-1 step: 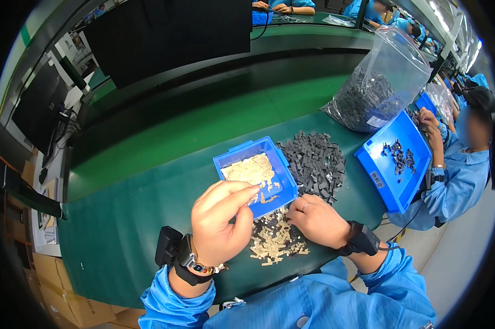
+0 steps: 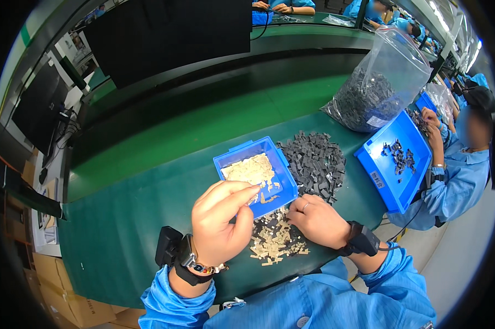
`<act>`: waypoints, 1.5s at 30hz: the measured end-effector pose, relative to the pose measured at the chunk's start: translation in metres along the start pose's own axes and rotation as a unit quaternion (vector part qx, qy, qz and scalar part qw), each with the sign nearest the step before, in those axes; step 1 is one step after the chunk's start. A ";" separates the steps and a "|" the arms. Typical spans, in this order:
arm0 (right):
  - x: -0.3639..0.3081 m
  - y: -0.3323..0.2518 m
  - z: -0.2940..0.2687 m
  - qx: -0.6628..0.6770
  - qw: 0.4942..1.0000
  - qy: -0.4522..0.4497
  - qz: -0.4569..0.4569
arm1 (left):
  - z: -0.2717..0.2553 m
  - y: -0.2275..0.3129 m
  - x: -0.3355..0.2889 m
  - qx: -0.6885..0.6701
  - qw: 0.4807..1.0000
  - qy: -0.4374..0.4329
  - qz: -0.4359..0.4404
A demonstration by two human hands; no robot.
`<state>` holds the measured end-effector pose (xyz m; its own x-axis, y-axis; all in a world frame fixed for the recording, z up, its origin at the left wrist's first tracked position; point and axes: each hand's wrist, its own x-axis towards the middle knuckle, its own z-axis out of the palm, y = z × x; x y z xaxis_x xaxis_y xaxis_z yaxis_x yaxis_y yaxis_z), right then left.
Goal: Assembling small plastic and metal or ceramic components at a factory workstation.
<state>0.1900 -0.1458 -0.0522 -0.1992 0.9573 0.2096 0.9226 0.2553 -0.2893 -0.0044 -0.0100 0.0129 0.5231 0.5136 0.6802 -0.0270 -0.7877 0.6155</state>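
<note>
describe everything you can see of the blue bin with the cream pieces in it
The blue bin is open-topped, roughly rectangular and plastic-looking, with a lip along its far side. It sits opening up, slightly turned, on the green tabletop. Cream pieces heap toward its far left; some lie nearer. The left hand hides part; whether they touch is unclear.

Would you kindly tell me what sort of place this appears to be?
Most likely a factory workshop: a heap of small black parts lies beside a blue plastic bin, and a co-worker in a blue jacket is at the right.
</note>
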 end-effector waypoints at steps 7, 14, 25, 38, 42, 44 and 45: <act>0.002 -0.003 -0.005 -0.089 0.995 -0.028 -0.042 | 0.000 0.000 0.001 -0.002 1.000 -0.011 0.003; -0.001 -0.002 -0.008 -0.010 1.000 0.012 -0.021 | 0.003 0.000 0.001 -0.006 1.000 -0.019 -0.012; -0.003 0.000 -0.006 0.099 0.990 0.092 -0.032 | 0.005 -0.001 0.002 0.000 0.998 -0.058 -0.024; -0.007 -0.016 -0.016 0.224 0.972 0.053 0.044 | 0.008 -0.005 0.000 -0.013 0.996 -0.087 -0.020; 0.008 -0.017 -0.027 0.426 0.883 0.058 0.189 | 0.006 0.000 -0.004 -0.063 0.986 -0.131 -0.076; 0.017 -0.015 -0.030 0.554 0.797 0.092 0.222 | 0.008 0.000 -0.003 -0.090 0.977 -0.159 -0.109; 0.021 -0.016 -0.033 0.555 0.797 0.094 0.219 | 0.008 0.001 -0.003 -0.112 0.965 -0.183 -0.150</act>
<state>0.1822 -0.1343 -0.0127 0.2110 0.9769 -0.0329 0.0088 -0.0356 -0.9993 0.0005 -0.0154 0.0084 0.8002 0.5205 0.2978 0.0104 -0.5085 0.8610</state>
